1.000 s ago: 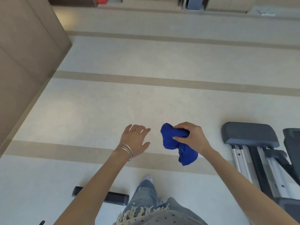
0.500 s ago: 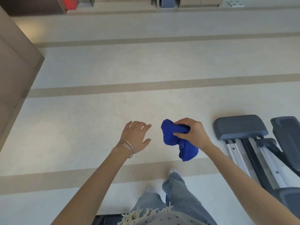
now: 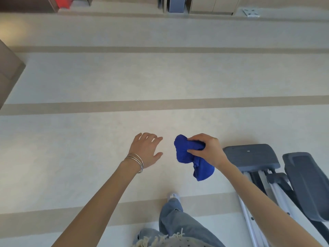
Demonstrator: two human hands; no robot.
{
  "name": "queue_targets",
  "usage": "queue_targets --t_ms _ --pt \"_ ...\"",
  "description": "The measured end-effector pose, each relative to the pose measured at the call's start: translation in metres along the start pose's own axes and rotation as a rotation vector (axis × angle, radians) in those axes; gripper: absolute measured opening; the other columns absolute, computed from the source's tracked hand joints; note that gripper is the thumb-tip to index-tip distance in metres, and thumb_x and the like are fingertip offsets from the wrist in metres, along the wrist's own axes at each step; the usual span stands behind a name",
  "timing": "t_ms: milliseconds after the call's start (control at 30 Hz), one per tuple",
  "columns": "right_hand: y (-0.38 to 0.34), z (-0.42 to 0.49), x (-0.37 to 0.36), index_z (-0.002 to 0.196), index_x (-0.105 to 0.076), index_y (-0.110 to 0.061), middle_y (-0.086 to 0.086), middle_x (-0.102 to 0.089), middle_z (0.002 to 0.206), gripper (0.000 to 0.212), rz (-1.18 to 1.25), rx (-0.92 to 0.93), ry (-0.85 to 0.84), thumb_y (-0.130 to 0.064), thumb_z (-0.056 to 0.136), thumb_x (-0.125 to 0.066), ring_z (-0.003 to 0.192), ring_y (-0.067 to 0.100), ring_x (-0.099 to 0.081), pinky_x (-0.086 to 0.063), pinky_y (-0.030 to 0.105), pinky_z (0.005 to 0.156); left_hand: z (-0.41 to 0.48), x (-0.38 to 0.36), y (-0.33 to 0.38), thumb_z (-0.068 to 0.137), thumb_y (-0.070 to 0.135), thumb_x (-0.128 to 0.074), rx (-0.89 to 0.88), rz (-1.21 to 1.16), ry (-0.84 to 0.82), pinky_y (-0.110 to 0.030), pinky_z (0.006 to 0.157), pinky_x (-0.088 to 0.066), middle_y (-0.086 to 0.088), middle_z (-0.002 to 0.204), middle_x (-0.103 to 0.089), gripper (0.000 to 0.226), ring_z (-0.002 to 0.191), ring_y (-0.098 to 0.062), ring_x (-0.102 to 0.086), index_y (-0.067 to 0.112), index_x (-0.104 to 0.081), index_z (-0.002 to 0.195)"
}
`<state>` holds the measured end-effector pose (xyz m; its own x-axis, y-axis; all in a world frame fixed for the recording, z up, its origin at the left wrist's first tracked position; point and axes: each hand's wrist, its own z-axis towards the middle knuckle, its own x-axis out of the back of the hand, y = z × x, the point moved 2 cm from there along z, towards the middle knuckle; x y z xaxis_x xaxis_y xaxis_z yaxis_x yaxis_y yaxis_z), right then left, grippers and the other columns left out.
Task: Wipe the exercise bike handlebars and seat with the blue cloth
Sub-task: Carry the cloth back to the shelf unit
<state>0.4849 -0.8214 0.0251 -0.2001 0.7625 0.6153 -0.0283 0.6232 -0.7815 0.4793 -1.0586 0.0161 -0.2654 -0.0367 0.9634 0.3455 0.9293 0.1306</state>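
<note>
My right hand (image 3: 207,150) grips a bunched blue cloth (image 3: 192,157) held out in front of me at about waist height; part of the cloth hangs below the fist. My left hand (image 3: 146,149) hovers just left of the cloth, fingers spread, holding nothing, with thin bangles on the wrist. A grey exercise machine (image 3: 252,155) with dark pads and silver rails stands at the lower right, just beyond my right forearm. No handlebars or seat can be made out in this view.
Pale floor with tan stripes (image 3: 160,104) stretches ahead. A brown wall corner (image 3: 8,72) juts in at the left. Cabinets and a red object (image 3: 64,2) line the far edge. My leg in jeans and a white shoe (image 3: 173,196) are below.
The view has turned left to right and moved forward: the brown wall slid off to the left and the machine shifted. My legs stepped forward. Both hands kept their pose.
</note>
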Motion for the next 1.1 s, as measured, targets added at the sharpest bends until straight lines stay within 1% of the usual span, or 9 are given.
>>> queue_targets --t_ms 133,300,500,633,767,900,1100 --pt "0.017 0.034 0.033 0.096 -0.070 -0.024 -0.018 -0.064 0.091 0.033 -0.003 0.010 0.008 -0.007 0.069 -0.077 0.087 -0.012 -0.057 -0.039 0.000 0.075 0.046 0.010 0.019 0.091 0.048 -0.043 0.002 -0.009 0.009 -0.036 0.116 -0.018 0.006 0.144 -0.039 0.057 0.136 -0.018 -0.030 0.028 -0.030 0.143" --pt "0.034 0.066 0.062 0.097 -0.070 -0.023 -0.016 -0.065 0.091 0.032 0.002 -0.010 0.020 -0.007 0.070 -0.075 0.086 -0.010 -0.057 -0.039 0.001 0.075 0.092 0.018 0.030 0.092 0.048 -0.042 -0.025 0.001 -0.035 -0.036 0.116 -0.019 0.005 0.145 -0.038 0.057 0.136 -0.019 -0.030 0.028 -0.029 0.143" --pt "0.050 0.112 0.083 0.098 -0.070 -0.022 -0.012 -0.066 0.093 0.031 0.000 -0.033 0.033 -0.010 0.071 -0.076 0.087 0.001 -0.060 -0.042 0.004 0.077 0.155 0.028 0.023 0.091 0.049 -0.042 -0.073 0.021 -0.047 -0.036 0.115 -0.021 0.005 0.144 -0.039 0.056 0.134 -0.020 -0.032 0.028 -0.030 0.142" --pt "0.052 0.154 0.092 0.098 -0.070 -0.022 -0.013 -0.066 0.093 0.031 0.012 -0.059 0.060 -0.009 0.070 -0.077 0.085 -0.005 -0.059 -0.041 0.002 0.076 0.202 0.037 0.010 0.091 0.049 -0.043 -0.104 0.027 -0.061 -0.036 0.115 -0.021 0.005 0.144 -0.040 0.056 0.134 -0.020 -0.032 0.028 -0.030 0.142" --pt "0.044 0.208 0.098 0.098 -0.070 -0.023 -0.016 -0.065 0.093 0.031 0.031 -0.078 0.073 -0.009 0.071 -0.076 0.087 -0.010 -0.058 -0.040 0.001 0.076 0.256 0.060 -0.016 0.090 0.049 -0.044 -0.126 0.022 -0.035 -0.036 0.115 -0.020 0.005 0.143 -0.040 0.057 0.134 -0.021 -0.032 0.028 -0.031 0.142" --pt "0.036 0.263 0.105 0.095 -0.069 -0.027 -0.021 -0.064 0.092 0.031 0.048 -0.086 0.121 -0.009 0.070 -0.075 0.088 -0.010 -0.057 -0.041 0.002 0.076 0.312 0.086 -0.044 0.090 0.048 -0.045 -0.166 0.040 -0.010 -0.037 0.115 -0.021 0.004 0.142 -0.041 0.056 0.133 -0.022 -0.032 0.027 -0.033 0.141" --pt "0.034 0.326 0.113 0.095 -0.070 -0.027 -0.020 -0.064 0.090 0.031 0.036 -0.084 0.162 -0.010 0.069 -0.076 0.089 -0.008 -0.058 -0.040 0.002 0.076 0.382 0.115 -0.072 0.089 0.047 -0.047 -0.205 0.043 0.011 -0.037 0.113 -0.023 0.004 0.139 -0.044 0.056 0.131 -0.021 -0.035 0.026 -0.035 0.140"
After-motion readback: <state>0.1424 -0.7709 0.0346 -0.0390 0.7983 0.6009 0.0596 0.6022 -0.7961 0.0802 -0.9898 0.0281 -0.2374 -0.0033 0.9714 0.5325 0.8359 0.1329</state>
